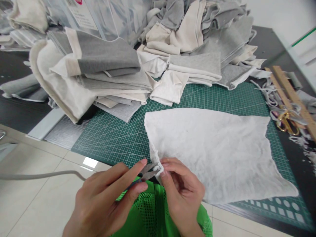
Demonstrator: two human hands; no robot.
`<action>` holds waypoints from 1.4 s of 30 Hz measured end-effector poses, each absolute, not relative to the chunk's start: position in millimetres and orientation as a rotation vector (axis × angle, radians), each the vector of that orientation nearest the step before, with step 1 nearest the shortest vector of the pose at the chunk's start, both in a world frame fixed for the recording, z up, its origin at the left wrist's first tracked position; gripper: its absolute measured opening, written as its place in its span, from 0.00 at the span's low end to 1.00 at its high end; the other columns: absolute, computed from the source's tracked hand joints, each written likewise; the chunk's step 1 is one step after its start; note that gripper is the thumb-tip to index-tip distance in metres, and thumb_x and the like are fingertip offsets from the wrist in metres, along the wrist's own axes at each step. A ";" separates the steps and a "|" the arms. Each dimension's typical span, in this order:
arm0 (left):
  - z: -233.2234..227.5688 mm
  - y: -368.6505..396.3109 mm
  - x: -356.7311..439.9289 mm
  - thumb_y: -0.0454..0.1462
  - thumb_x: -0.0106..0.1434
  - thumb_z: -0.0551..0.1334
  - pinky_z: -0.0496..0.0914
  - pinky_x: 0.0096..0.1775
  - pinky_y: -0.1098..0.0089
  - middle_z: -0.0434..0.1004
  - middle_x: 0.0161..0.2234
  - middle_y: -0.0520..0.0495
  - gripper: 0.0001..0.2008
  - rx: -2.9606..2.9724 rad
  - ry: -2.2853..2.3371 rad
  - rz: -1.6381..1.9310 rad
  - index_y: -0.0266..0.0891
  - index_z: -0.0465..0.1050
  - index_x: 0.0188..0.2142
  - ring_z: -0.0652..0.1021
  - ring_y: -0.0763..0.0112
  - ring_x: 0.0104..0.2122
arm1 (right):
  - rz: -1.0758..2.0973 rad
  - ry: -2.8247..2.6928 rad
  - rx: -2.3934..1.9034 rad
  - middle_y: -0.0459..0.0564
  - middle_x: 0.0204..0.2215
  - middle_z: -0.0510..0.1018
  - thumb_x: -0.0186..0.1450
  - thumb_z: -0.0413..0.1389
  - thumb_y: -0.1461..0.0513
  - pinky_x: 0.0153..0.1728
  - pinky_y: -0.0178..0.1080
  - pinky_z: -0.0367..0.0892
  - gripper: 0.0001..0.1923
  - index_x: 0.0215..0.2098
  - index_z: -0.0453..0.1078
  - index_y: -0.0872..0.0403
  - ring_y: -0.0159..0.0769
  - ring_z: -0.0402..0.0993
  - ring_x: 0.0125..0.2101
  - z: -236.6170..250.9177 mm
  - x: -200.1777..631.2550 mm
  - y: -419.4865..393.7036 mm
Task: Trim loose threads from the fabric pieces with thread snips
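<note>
A piece of pale white-grey fabric [212,148] lies spread over the green cutting mat, its rough left edge lifted toward me. My right hand [181,191] pinches that edge between thumb and fingers near the lower corner. In my left hand [106,197] is a small pair of thread snips [148,171], with the blades apart and pointing right at the bunched edge. The tips touch or lie very close to the fabric; I cannot tell which. Most of the snips' handle is hidden by my left fingers.
The cutting mat [237,98] covers the dark table. Folded grey and cream fabric stacks [111,62] stand behind, with a clear plastic bin [106,16] at the back. Gold-handled scissors [286,123], wooden rulers [295,95] and white scraps lie right. A grey cable [44,176] runs at left.
</note>
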State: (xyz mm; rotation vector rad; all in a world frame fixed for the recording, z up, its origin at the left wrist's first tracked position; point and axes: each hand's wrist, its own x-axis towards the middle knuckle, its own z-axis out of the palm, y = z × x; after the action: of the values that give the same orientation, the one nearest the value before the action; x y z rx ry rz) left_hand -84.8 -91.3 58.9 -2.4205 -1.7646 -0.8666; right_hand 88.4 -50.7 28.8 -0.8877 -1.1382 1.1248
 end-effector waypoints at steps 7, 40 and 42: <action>60.1 -91.1 -80.6 0.33 0.67 0.65 0.74 0.32 0.74 0.82 0.33 0.50 0.14 -2.353 -1.689 -0.839 0.38 0.77 0.52 0.79 0.77 0.27 | 1.143 -1.114 -0.893 0.45 0.36 0.85 0.62 0.58 0.76 0.39 0.31 0.79 0.19 0.41 0.81 0.47 0.30 0.82 0.38 28.4 87.1 -51.2; 67.8 -92.5 -61.3 0.29 0.68 0.63 0.70 0.31 0.74 0.82 0.29 0.51 0.10 -2.331 -1.629 -0.824 0.29 0.76 0.49 0.77 0.80 0.24 | 1.120 -1.065 -0.916 0.44 0.35 0.85 0.63 0.58 0.75 0.39 0.32 0.79 0.18 0.39 0.81 0.47 0.30 0.82 0.37 30.1 87.9 -51.9; 67.4 -94.3 -61.5 0.28 0.68 0.64 0.70 0.31 0.74 0.83 0.29 0.51 0.11 -2.333 -1.641 -0.823 0.29 0.75 0.49 0.77 0.81 0.24 | 1.111 -1.059 -0.918 0.44 0.35 0.85 0.62 0.58 0.75 0.40 0.32 0.79 0.18 0.39 0.81 0.47 0.30 0.82 0.37 30.2 87.4 -51.6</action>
State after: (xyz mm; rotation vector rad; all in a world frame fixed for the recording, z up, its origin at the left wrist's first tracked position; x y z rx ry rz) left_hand -61.5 -94.3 67.4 -2.3327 -1.6413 -0.8230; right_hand 87.4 -51.6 30.2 -0.9177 -1.0594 1.1112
